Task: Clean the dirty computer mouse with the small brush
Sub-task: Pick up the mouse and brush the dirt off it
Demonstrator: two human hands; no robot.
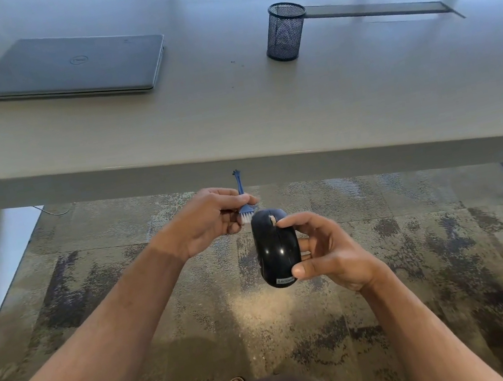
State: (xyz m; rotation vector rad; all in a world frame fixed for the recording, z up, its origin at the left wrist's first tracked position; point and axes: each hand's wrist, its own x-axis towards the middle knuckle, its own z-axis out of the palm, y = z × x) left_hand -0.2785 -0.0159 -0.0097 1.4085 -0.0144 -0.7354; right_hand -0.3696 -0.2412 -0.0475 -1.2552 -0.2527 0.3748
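Our right hand grips the black Lenovo mouse below the bench edge; our left hand pinches the small blue brush, bristles at the mouse's front. We should flick lightly around the wheel, outward.

Laptop left, mesh cup right, both on table.

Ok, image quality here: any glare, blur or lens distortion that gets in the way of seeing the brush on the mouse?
Head view: wide-angle bending bows the table edge; window glare washes its far side; a small highlight sits on the mouse; the brush bristles and left hand are slightly soft, the right hand sharper.
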